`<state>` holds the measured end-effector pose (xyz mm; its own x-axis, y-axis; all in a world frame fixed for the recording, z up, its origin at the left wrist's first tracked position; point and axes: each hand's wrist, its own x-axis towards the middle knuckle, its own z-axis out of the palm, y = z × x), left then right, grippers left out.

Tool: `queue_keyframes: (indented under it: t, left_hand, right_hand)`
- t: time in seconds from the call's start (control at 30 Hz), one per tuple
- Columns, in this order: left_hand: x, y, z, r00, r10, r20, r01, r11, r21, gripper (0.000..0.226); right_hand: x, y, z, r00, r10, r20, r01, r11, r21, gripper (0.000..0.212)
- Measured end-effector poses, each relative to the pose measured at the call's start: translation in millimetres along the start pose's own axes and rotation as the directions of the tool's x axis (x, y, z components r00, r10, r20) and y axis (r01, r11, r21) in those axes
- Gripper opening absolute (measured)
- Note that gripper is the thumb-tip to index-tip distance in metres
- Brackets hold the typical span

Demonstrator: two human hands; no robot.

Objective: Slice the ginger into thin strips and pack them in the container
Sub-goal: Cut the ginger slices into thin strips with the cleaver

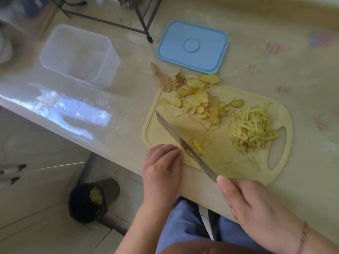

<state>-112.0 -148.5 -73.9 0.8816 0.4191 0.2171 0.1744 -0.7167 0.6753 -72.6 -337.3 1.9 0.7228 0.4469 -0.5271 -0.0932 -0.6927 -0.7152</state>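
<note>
At lower centre, the left hand (162, 162) pins pale yellow ginger slices (190, 159) with curled fingers; the right hand (256, 208) grips the long steel knife (185, 145) cutting them.

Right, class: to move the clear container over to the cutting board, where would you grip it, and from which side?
Grip the clear container by its rim on a long wall, coming from above: it stands upright and open-topped, with bare table around it. The lid lies apart, so nothing blocks the rim.
</note>
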Motion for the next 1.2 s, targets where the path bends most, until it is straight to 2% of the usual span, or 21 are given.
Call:
queue_keyframes:
  t: [0.13, 0.43, 0.53, 0.7, 0.77, 0.9, 0.97, 1.07, 1.13, 1.2]
  left_hand:
    - [0.6, 0.4, -0.7, 0.999, 0.042, -0.003, -0.042, 0.999, 0.018, 0.016]
    - [2.2, -1.2, 11.8, 0.997, 0.080, 0.008, -0.080, 0.994, 0.071, 0.008]
    - [0.1, 0.2, 13.0, 0.996, 0.086, 0.003, -0.086, 0.992, 0.097, 0.015]
    - [-4.7, -1.4, 5.4, 0.984, 0.160, 0.077, -0.166, 0.982, 0.085, 0.017]
    - [-5.2, -3.3, -2.2, 0.991, 0.121, 0.065, -0.123, 0.992, 0.021, 0.018]
    - [-1.0, -2.7, -12.3, 0.993, -0.090, -0.074, 0.084, 0.993, -0.082, 0.020]
    - [1.9, -1.4, -11.8, 0.992, -0.104, -0.070, 0.096, 0.990, -0.099, 0.020]
    - [7.4, 0.6, -7.8, 0.998, 0.052, 0.046, -0.051, 0.999, -0.018, 0.017]
    - [14.1, 3.0, -3.7, 0.980, 0.152, 0.127, -0.157, 0.987, 0.028, 0.019]
    - [22.8, 8.3, 1.3, 0.958, 0.216, 0.190, -0.228, 0.973, 0.044, 0.022]
  right_hand:
    - [0.5, -1.5, -0.7, 1.000, 0.000, -0.011, 0.000, 1.000, -0.013, 0.070]
    - [2.4, -0.8, 2.7, 1.000, 0.006, -0.010, -0.006, 0.999, -0.043, 0.067]
    - [4.8, -0.7, 4.7, 1.000, 0.003, -0.016, -0.004, 0.997, -0.074, 0.065]
    - [16.3, 0.6, 10.9, 0.998, -0.047, -0.045, 0.043, 0.996, -0.080, 0.071]
    - [13.1, -2.0, 11.2, 0.996, -0.076, -0.054, 0.073, 0.996, -0.057, 0.070]
    - [8.7, 1.4, 13.8, 0.996, -0.083, -0.042, 0.080, 0.995, -0.066, 0.071]
    - [8.0, 6.7, 10.4, 0.998, -0.042, -0.041, 0.041, 0.999, -0.024, 0.073]
    - [-3.2, 17.2, -5.1, 0.996, 0.065, -0.061, -0.062, 0.997, 0.043, 0.066]
    - [-13.2, 26.2, -16.6, 0.990, 0.123, -0.076, -0.116, 0.990, 0.080, 0.072]
    - [-20.2, 33.8, -23.3, 0.983, 0.149, -0.111, -0.145, 0.988, 0.048, 0.076]
